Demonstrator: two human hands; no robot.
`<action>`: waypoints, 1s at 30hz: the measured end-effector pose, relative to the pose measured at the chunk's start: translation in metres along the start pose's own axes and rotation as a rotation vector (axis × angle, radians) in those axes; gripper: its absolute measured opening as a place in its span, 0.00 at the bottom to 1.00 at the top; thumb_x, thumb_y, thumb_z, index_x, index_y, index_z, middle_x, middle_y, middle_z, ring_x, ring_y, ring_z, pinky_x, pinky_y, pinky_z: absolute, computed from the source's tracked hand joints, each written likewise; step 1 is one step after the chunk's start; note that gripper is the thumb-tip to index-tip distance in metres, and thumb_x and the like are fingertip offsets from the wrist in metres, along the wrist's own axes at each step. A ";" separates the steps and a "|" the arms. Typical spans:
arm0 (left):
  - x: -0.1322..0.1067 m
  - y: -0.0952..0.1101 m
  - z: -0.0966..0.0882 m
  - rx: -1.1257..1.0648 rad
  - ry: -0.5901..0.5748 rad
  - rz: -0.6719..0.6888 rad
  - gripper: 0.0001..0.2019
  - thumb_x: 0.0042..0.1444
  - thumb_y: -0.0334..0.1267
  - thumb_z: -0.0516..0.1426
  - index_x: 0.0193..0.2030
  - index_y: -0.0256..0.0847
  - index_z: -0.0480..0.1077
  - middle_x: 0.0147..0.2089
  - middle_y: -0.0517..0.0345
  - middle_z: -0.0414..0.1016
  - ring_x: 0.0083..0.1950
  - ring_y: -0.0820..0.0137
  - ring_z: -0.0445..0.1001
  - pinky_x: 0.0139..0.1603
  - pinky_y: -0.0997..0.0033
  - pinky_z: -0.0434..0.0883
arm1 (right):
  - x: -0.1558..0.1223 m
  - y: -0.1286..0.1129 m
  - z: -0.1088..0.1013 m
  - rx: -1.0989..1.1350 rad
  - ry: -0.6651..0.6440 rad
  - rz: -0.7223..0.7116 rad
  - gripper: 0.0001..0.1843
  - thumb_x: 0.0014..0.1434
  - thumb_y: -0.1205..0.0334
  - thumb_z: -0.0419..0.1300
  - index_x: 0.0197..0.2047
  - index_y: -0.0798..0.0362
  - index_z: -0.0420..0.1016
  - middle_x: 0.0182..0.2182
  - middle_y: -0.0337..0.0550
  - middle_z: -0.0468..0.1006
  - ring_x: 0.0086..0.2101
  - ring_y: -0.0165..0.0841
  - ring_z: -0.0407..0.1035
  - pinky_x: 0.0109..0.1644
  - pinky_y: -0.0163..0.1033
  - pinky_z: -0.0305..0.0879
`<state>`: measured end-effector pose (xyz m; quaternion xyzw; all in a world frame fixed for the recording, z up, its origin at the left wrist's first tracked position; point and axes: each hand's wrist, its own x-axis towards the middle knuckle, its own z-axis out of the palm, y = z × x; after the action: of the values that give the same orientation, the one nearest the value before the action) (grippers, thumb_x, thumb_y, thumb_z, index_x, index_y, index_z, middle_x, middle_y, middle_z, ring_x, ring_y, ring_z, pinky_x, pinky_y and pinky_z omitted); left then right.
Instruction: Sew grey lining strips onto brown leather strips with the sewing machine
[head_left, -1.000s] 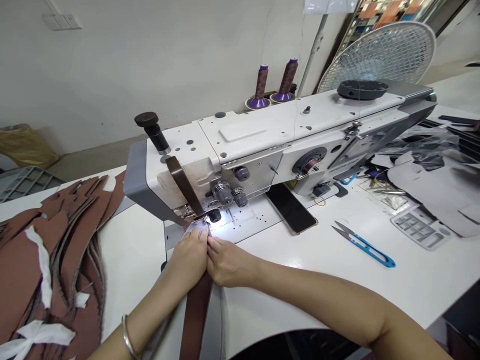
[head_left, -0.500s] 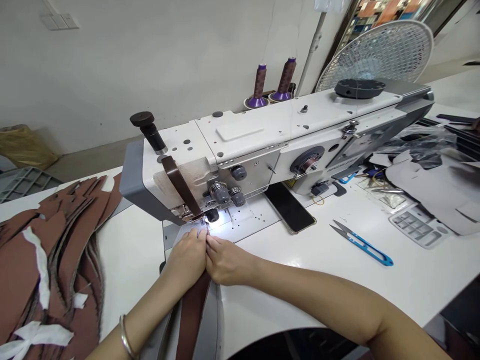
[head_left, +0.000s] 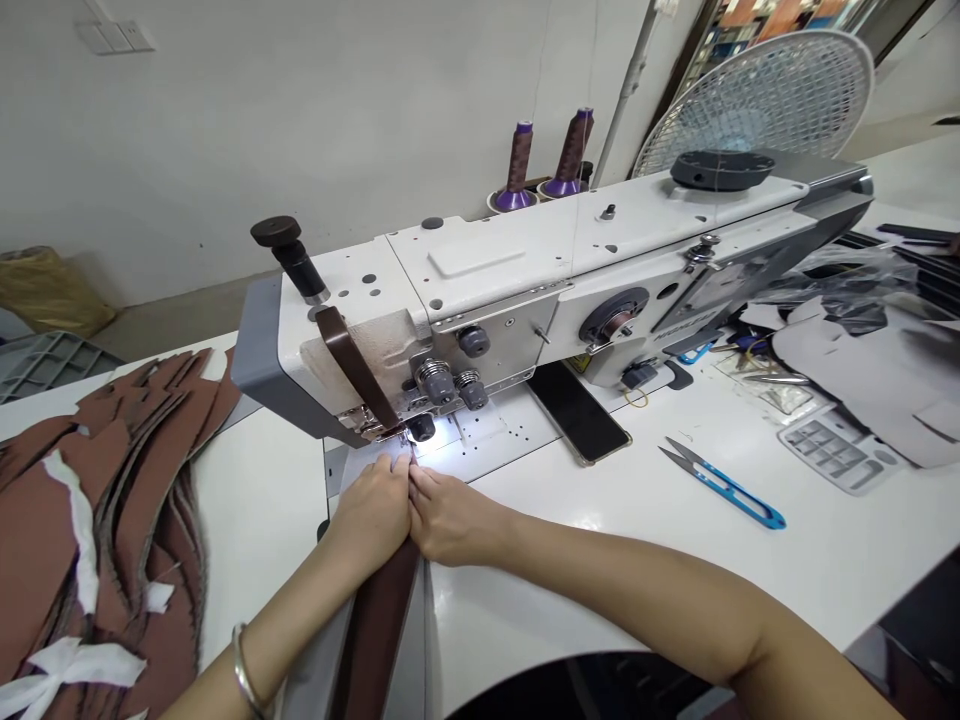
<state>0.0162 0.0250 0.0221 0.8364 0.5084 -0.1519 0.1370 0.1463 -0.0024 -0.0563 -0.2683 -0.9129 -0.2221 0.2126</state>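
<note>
A white industrial sewing machine [head_left: 525, 260] stands on the white table [head_left: 750, 570], its lamp lighting the needle area [head_left: 409, 440]. A brown strap [head_left: 375, 630] runs from under my hands toward the needle and curves up over the machine head. My left hand [head_left: 371, 515] and my right hand [head_left: 450, 520] lie side by side on the strap just in front of the presser foot, fingers pressed together on it. A metal bangle [head_left: 244, 675] circles my left wrist.
Stacked brown cut pieces [head_left: 97, 520] with white scraps lie at the left. A black phone [head_left: 581, 410] and blue thread snips [head_left: 724, 485] lie right of the needle. Two brown thread cones [head_left: 544, 160], a fan [head_left: 757, 95] and grey material [head_left: 877, 370] stand behind and right.
Both hands have edged a little toward the needle with the strap. The view has shifted slightly.
</note>
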 end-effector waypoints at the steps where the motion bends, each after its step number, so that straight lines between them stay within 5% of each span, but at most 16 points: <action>1: 0.000 0.000 0.000 -0.011 -0.001 0.001 0.24 0.61 0.25 0.44 0.63 0.31 0.62 0.51 0.43 0.71 0.52 0.59 0.72 0.55 0.62 0.66 | 0.000 0.000 0.000 0.002 -0.002 -0.002 0.12 0.61 0.75 0.49 0.35 0.64 0.75 0.32 0.60 0.78 0.34 0.45 0.71 0.48 0.57 0.63; 11: 0.005 -0.007 0.007 -0.151 0.062 0.023 0.23 0.60 0.25 0.46 0.62 0.31 0.62 0.54 0.41 0.72 0.56 0.61 0.72 0.57 0.63 0.65 | 0.004 0.002 -0.002 0.005 0.063 0.010 0.14 0.60 0.74 0.50 0.32 0.63 0.77 0.30 0.57 0.79 0.30 0.43 0.71 0.49 0.55 0.63; 30: 0.007 -0.008 -0.001 -0.254 0.010 -0.006 0.18 0.53 0.23 0.48 0.48 0.38 0.68 0.47 0.47 0.74 0.50 0.63 0.73 0.50 0.66 0.66 | 0.002 -0.002 0.000 0.003 0.045 0.019 0.13 0.62 0.73 0.51 0.32 0.63 0.76 0.29 0.58 0.79 0.30 0.44 0.72 0.47 0.56 0.64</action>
<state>0.0126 0.0344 0.0192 0.8116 0.5267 -0.0826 0.2389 0.1434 -0.0026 -0.0560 -0.2715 -0.9057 -0.2246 0.2358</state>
